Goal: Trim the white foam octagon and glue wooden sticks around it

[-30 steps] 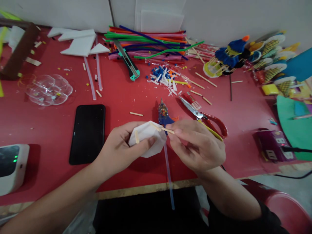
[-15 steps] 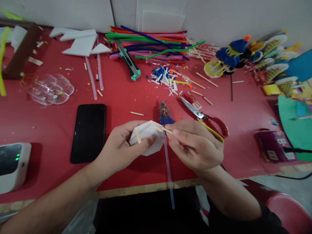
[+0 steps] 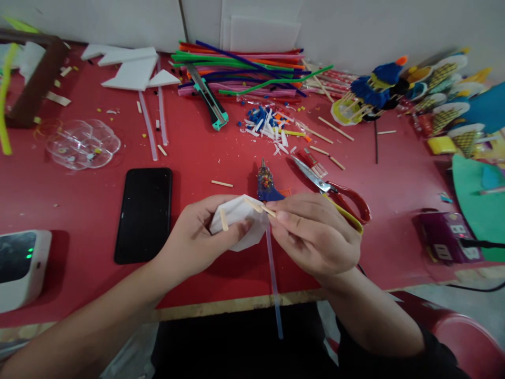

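My left hand [image 3: 211,226] holds a white many-sided foam piece [image 3: 240,213] tilted above the table, thumb on its face. Short wooden sticks stand on that piece, one near its left side and another near its upper right edge. Between the thumb and fingers of my right hand [image 3: 315,231] is a small wooden stick [image 3: 269,211], its tip at the foam piece's right edge. Just behind the hands lies a blue glue gun [image 3: 265,184], partly covered; a translucent glue stick [image 3: 275,284] reaches from under them past the table edge.
Scissors [image 3: 327,187] lie right of the glue gun, a black phone [image 3: 144,216] left of my hands. Farther back are a box cutter [image 3: 209,100], colourful pipe cleaners [image 3: 244,68] and scraps [image 3: 268,123]. A purple power box [image 3: 450,237] sits at the right.
Almost nothing differs. My right hand keeps its pinch on the stick at the foam piece's edge, and the left hand stays in place.
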Motion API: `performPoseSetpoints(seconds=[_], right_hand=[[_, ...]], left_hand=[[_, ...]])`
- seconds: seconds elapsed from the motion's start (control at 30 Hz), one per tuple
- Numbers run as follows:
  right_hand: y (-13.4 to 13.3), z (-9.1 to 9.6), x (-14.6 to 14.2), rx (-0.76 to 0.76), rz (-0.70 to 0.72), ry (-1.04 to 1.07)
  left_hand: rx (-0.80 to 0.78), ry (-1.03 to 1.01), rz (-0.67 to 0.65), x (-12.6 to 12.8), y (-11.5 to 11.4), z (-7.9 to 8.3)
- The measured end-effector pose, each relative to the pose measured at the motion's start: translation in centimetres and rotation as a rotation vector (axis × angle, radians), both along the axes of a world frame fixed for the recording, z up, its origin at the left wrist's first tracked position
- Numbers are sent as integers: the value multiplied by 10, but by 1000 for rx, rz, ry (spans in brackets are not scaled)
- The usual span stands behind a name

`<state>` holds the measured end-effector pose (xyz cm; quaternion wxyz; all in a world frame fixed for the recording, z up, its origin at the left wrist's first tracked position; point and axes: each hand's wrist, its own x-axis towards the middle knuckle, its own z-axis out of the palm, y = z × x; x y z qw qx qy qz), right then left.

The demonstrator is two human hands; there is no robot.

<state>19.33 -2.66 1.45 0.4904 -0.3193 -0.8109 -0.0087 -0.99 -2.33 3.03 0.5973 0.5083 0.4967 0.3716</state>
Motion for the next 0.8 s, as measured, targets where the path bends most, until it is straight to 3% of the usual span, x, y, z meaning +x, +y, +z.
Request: performPoseSetpoints(seconds=[0.37,0.47,0.57,0.73,0.8], right_hand=[[3,-1,1,-3,13,-35],[4,-1,-2,-1,41,65],[5,-1,1,-98,4,122],[7,-3,14,-401,-327,-309],[8,-7,17,-516,-387,-492]], left_hand=[[35,28,5,0,1,0],[46,18,62,0,1,-3],[34,-69,188,0,1,-11],[-4,-300,426,1,6,-16],[-37,-353,464,1,10,-14]])
